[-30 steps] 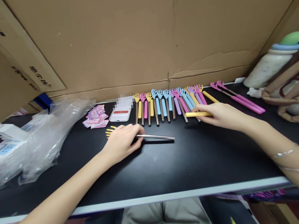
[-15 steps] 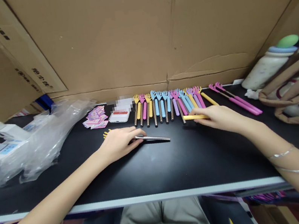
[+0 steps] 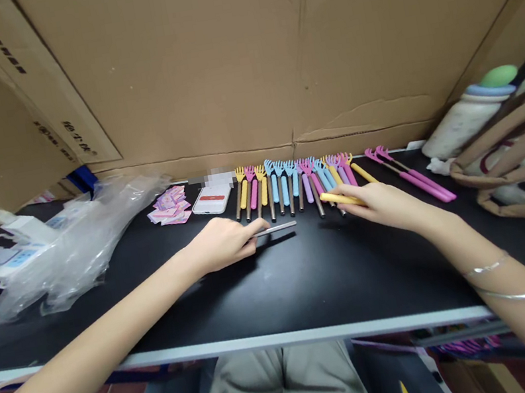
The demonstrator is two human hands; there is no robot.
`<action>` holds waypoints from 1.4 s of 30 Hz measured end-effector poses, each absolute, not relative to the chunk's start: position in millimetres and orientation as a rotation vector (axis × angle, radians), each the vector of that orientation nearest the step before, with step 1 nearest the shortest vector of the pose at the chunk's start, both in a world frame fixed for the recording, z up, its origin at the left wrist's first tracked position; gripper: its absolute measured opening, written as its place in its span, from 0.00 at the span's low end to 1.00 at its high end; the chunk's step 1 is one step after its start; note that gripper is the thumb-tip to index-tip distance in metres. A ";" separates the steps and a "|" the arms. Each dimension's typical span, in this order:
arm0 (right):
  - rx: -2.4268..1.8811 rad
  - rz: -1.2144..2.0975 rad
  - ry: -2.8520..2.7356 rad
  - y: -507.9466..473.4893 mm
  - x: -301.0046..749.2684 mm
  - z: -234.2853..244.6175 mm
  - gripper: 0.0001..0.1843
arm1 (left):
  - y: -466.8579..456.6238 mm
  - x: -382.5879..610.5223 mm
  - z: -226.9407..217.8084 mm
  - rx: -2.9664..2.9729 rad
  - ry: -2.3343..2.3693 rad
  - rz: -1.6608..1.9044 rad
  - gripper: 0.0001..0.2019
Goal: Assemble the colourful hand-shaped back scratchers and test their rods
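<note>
My left hand (image 3: pixel 223 243) is closed around a back scratcher, whose bare metal rod (image 3: pixel 278 228) sticks out to the right, just above the black table. Its claw end is hidden by the hand. In my right hand (image 3: pixel 387 204) a yellow handle sleeve (image 3: pixel 338 198) is pinched, its free end pointing left towards the rod. A gap separates rod and sleeve. Behind both hands lies a row of claw-headed back scratchers (image 3: pixel 281 183) and loose handle sleeves in yellow, pink, blue and purple. Two pink back scratchers (image 3: pixel 418 178) with sleeves fitted lie at the right.
Left of the row are a phone (image 3: pixel 213 199) and a pile of small printed cards (image 3: pixel 169 206). Clear plastic bags (image 3: pixel 75 254) cover part of a power strip (image 3: pixel 16 259) at far left. A bottle (image 3: pixel 468 115) and a cloth bag (image 3: pixel 516 181) stand right. Cardboard (image 3: pixel 200 66) walls the back.
My left hand has lifted the back scratcher slightly and moved it right; its yellow claws have gone out of sight. The yellow sleeve in my right hand has tilted, its left end higher.
</note>
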State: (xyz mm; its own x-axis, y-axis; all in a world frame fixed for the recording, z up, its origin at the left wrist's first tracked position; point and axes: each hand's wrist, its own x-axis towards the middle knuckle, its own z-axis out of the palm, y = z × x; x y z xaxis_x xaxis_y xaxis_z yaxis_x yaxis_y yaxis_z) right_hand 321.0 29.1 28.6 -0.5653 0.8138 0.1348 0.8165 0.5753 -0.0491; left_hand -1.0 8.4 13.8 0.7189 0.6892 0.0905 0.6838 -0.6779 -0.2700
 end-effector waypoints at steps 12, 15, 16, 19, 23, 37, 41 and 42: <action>-1.294 0.083 -2.605 34.5 322.2 26.0 0.18 | 23.7 21.7 18.0 -2.579 -0.884 -0.251 0.07; -1.263 0.082 -2.556 36.5 318.8 22.7 0.17 | 25.2 12.7 12.5 -2.554 -0.896 -0.291 0.07; -1.248 0.077 -2.544 36.5 316.3 22.4 0.17 | 25.7 9.5 10.7 -2.543 -0.914 -0.292 0.08; -1.218 0.061 -2.578 33.1 303.8 25.0 0.16 | 26.1 1.2 7.0 -2.531 -0.990 -0.278 0.09; -1.269 -0.084 -2.717 27.1 281.3 33.5 0.15 | 24.1 -4.3 5.5 -2.580 -1.047 -0.242 0.10; -1.202 -0.370 -2.695 36.5 276.0 10.3 0.21 | 15.2 -3.9 4.6 -2.609 -1.036 -0.306 0.18; -1.198 -0.336 -2.690 34.6 277.5 10.2 0.17 | 15.7 -6.0 5.3 -2.652 -1.005 -0.337 0.17; -1.192 -0.317 -2.698 33.9 276.4 10.4 0.16 | 16.1 -7.0 5.3 -2.665 -0.997 -0.343 0.17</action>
